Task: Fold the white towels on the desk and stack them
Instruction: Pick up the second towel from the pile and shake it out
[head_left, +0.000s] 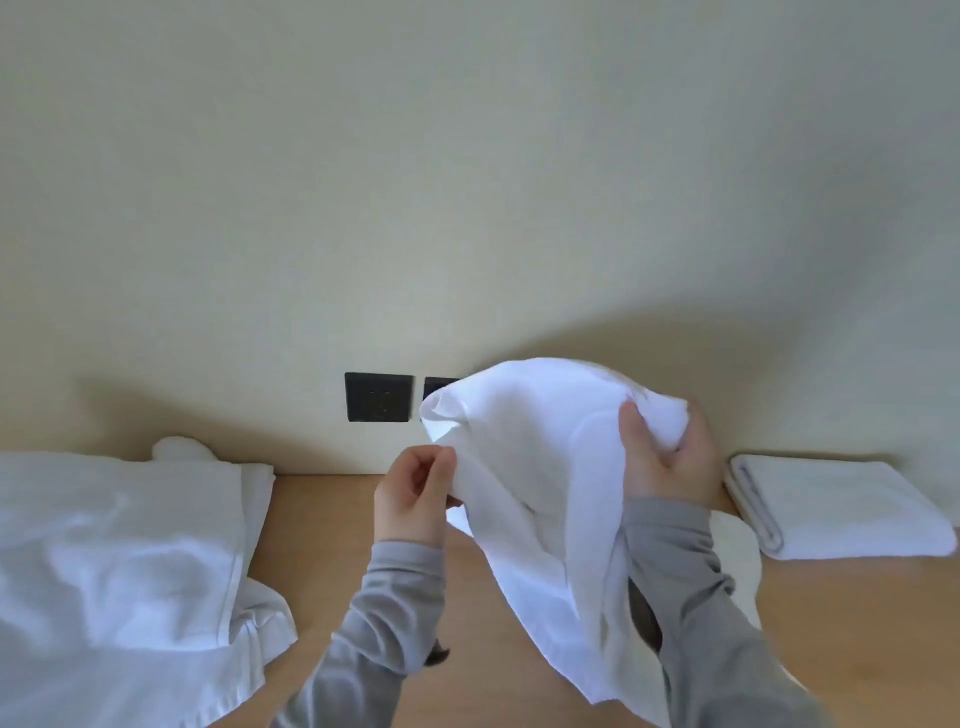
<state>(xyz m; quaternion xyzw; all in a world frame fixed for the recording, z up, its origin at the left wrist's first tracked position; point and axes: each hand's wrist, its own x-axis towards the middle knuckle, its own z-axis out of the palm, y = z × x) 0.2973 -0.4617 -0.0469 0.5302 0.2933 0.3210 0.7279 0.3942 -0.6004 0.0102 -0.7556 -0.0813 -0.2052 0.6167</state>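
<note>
The fingers (436, 465) of the left hand (413, 499) are curled in, and thumb and fingertips pinch one edge of a white towel (524, 467). The right hand (670, 462) is raised a little higher. Its thumb lies across the front of the cloth and its other fingers wrap round a bunched corner. Both wrists are lifted off the desk (337, 545), and the grey sleeves (395, 587) reach in from below. The towel hangs between the two hands in a loose arch, and its lower part drapes over the right forearm toward the desk.

Bare wood shows under and between the hands. Left of the left fingers, well apart, lies a heap of towels (119, 545), unfolded and rumpled, reaching the near desk edge. Right of the right fingers, near the wall (467, 182), a folded towel (836, 509) lies flat. Behind the hands two dark sockets (379, 397) sit in the wall, the right one partly hidden by the raised cloth.
</note>
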